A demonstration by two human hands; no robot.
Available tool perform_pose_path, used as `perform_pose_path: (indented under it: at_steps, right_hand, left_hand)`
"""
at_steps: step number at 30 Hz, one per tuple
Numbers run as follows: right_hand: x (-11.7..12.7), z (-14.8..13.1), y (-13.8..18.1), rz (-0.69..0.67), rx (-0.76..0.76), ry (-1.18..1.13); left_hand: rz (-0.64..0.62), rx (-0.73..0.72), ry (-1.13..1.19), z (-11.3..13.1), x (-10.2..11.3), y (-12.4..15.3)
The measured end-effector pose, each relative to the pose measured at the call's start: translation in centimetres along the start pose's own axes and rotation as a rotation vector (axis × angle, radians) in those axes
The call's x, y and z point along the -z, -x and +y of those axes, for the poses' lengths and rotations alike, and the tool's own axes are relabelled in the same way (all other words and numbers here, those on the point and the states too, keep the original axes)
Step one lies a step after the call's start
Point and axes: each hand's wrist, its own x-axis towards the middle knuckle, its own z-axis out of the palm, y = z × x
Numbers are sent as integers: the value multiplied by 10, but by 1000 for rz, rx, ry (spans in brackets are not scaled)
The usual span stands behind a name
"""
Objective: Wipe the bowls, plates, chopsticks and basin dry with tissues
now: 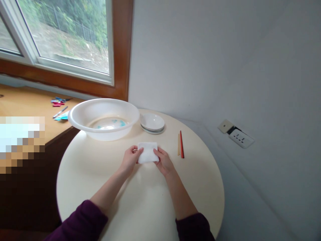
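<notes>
A white folded cloth (147,153), roughly square, is held between my two hands over the round cream table (140,207). My left hand (131,158) grips its left edge, thumb on top and fingers curled behind. On the opposite edge, my right hand (163,160) pinches it the same way. The fingers under the cloth are mostly hidden. Beyond my hands is a large translucent white basin (110,134), with blue patches showing at its bottom. A small stack of white plates (152,121) sits to the basin's right.
Red-and-black chopsticks (182,144) and a pale wooden pair (179,144) lie right of my hands. A wooden desk (22,100) at left holds a pen (60,112) and small coloured items (58,101). A wall with a socket (241,138) borders the right.
</notes>
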Motion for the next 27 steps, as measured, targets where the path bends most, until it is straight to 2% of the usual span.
perform_pose_path:
  at_steps: [3, 5, 7, 10, 13, 19, 23, 27]
  right_hand:
    - [2, 1, -3, 127, 62, 32]
    - [2, 1, -3, 157, 107, 92]
    - [-1, 1, 0, 93, 128, 163]
    - [-8, 2, 6, -91, 131, 243]
    - [-12, 2, 10, -217, 131, 266]
    - [-11, -2, 11, -166, 76, 211]
    - [-10, -1, 10, -168, 51, 183]
    - [-7, 6, 6, -203, 89, 217]
  left_hand:
    - [70, -92, -6, 3, 1, 0]
    - [33, -104, -2, 5, -1, 2]
    - [-74, -67, -3, 6, -4, 6]
    - [-250, -6, 45, 6, -8, 9]
    - [-327, 16, 145, 5, -9, 10]
    - [-306, 60, 208, 8, -8, 9]
    - [-293, -11, 130, 7, -7, 8]
    - [-242, -53, 78, 6, -6, 7]
